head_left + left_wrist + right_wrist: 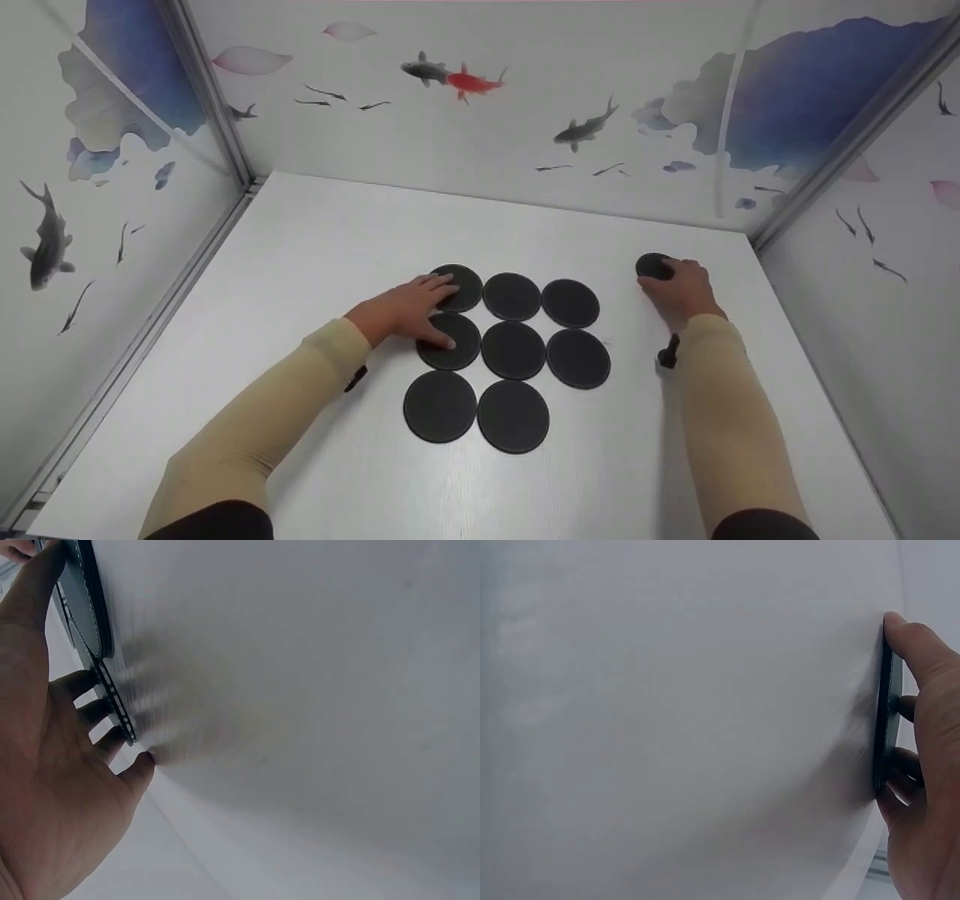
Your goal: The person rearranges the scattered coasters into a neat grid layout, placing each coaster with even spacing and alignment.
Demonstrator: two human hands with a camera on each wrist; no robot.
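Observation:
Several round black coasters (514,350) lie flat on the white table in close rows, three across at the back and in the middle, two at the front. My left hand (405,307) rests on the left column, its fingers on the back-left coaster (469,289) and its thumb on the coaster in front of it (450,360). Stitching along a coaster's edge (84,600) shows in the left wrist view. Off to the right, my right hand (682,289) grips a single coaster (651,265) by its rim, thumb and fingers at opposite sides (887,712), close to the table surface.
The white table (337,225) is enclosed by a printed back wall (510,150) and side walls with fish and blue shapes. Metal rails (217,232) run along the left edge. A small black piece (667,352) sits below my right wrist.

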